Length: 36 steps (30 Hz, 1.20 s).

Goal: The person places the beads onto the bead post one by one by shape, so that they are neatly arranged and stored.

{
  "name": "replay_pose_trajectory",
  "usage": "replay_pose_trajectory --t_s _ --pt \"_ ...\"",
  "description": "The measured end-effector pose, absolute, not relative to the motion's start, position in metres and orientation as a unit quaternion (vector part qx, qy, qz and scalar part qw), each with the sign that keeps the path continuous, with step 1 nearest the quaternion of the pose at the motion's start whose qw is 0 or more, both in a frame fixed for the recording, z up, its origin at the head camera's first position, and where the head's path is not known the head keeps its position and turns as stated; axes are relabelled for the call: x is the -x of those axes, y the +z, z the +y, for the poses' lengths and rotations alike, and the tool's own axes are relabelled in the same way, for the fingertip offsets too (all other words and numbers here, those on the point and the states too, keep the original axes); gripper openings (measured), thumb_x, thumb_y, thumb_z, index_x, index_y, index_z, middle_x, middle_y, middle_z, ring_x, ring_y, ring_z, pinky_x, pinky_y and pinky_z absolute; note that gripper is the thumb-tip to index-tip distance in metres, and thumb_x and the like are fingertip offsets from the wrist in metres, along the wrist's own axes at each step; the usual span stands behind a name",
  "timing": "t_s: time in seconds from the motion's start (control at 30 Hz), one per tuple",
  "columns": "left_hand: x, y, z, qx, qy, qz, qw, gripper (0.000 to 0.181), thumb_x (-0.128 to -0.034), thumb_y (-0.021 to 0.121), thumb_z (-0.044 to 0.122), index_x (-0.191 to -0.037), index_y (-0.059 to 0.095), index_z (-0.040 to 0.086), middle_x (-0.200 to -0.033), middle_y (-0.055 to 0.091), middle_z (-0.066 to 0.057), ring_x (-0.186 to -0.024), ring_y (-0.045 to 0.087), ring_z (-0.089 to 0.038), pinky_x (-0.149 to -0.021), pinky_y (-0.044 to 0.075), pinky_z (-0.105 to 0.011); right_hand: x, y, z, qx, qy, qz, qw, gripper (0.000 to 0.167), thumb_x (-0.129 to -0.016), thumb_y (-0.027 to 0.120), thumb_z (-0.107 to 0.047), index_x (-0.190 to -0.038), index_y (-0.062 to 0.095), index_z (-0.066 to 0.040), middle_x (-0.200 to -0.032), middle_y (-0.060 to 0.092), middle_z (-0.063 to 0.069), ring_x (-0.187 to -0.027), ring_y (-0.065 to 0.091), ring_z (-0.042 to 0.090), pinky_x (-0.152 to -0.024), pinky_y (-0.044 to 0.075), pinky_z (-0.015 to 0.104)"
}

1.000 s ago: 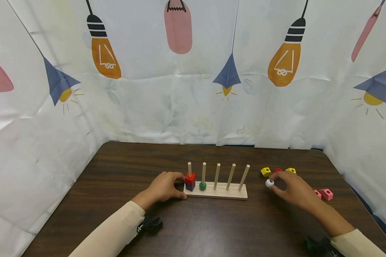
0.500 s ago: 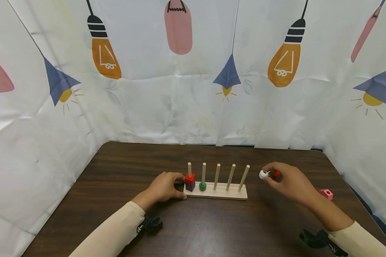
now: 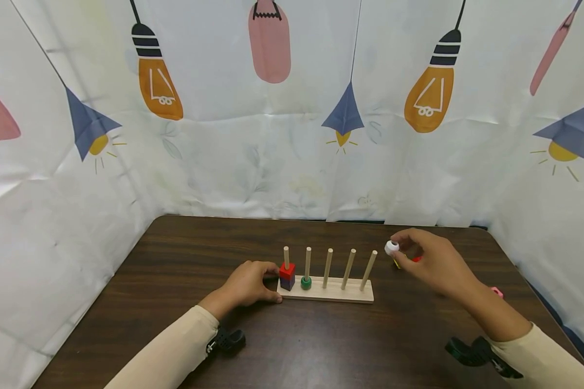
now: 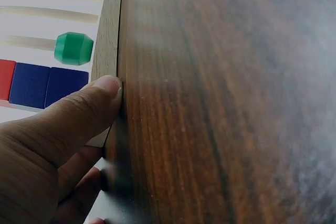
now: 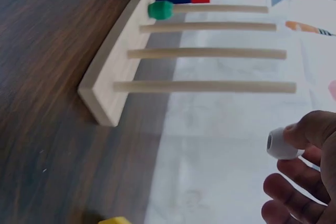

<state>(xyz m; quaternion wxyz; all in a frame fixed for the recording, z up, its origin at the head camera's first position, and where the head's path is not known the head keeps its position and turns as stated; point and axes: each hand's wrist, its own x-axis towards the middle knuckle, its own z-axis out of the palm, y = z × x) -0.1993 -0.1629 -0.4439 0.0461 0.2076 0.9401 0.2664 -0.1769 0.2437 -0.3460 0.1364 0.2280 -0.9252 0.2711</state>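
The left hand [image 3: 247, 284] grips the left end of a wooden peg board [image 3: 338, 292]; its thumb lies on the board's edge in the left wrist view. On the leftmost peg a red cube [image 3: 287, 270] sits above two blue ones [image 4: 65, 83]. A green bead [image 3: 306, 282] is low on the second peg, and the other three pegs are bare. Pinched between thumb and fingertips of the right hand [image 3: 438, 265] is a white bead [image 3: 391, 248], raised off the table to the right of the board and apart from the pegs.
Partly hidden by the right hand, a yellow block [image 3: 397, 264] and a red block [image 3: 417, 259] lie on the table [image 3: 321, 346]. A pink block [image 3: 497, 292] shows beyond the right forearm. A printed cloth [image 3: 272, 162] hangs behind the table.
The right hand has lifted the white bead and moved it leftward and away from the person, towards the board. The left hand and board have stayed in place.
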Motion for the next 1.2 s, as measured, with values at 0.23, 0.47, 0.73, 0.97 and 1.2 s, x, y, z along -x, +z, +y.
replay_pose_trajectory --t_s 0.23,0.47,0.73,0.97,1.2 --pt "0.199 -0.444 -0.163 -0.209 0.264 0.94 0.045 0.054 -0.0701 0.096 0.039 -0.114 0.073 0.015 -0.109 0.075 0.003 -0.103 0.069 -0.023 -0.089 0.053 -0.047 0.177 -0.337 0.234 -0.234 0.279 -0.917 0.165 0.026 -0.091 0.079 -0.011 -0.115 0.07 -0.014 -0.097 0.071 -0.003 -0.071 0.062 0.009 -0.061 0.05 0.03" --pt "0.199 -0.444 -0.163 -0.206 0.265 0.941 0.047 0.055 -0.0695 0.096 0.039 -0.114 0.073 0.014 -0.109 0.075 0.002 -0.102 0.069 -0.024 -0.089 0.053 -0.048 0.179 -0.331 0.225 -0.25 0.288 -0.909 0.167 0.026 -0.09 0.08 -0.01 -0.115 0.07 -0.012 -0.097 0.072 -0.003 -0.075 0.066 0.01 -0.065 0.054 0.031" --pt "0.199 -0.443 -0.163 -0.203 0.269 0.94 0.049 0.054 -0.0692 0.096 0.038 -0.113 0.074 0.016 -0.109 0.075 0.002 -0.103 0.069 -0.024 -0.089 0.053 -0.047 0.179 -0.325 0.213 -0.263 0.306 -0.9 0.165 0.025 -0.09 0.08 -0.01 -0.114 0.071 -0.012 -0.096 0.072 -0.005 -0.079 0.067 0.01 -0.068 0.055 0.03" --pt "0.199 -0.443 -0.163 -0.201 0.275 0.939 0.052 0.054 -0.0692 0.096 0.037 -0.113 0.074 0.015 -0.108 0.075 0.001 -0.103 0.069 -0.024 -0.089 0.053 -0.048 0.181 -0.323 0.199 -0.275 0.321 -0.893 0.157 0.025 -0.09 0.08 -0.006 -0.113 0.071 -0.01 -0.097 0.071 -0.005 -0.083 0.068 0.011 -0.07 0.057 0.031" --pt "0.199 -0.442 -0.163 -0.204 0.273 0.939 0.054 0.054 -0.0695 0.096 0.037 -0.113 0.073 0.016 -0.109 0.075 0.001 -0.103 0.069 -0.025 -0.089 0.053 -0.049 0.182 -0.323 0.188 -0.288 0.325 -0.888 0.153 0.025 -0.088 0.08 -0.005 -0.112 0.071 -0.007 -0.095 0.071 -0.004 -0.081 0.066 0.011 -0.069 0.056 0.031"
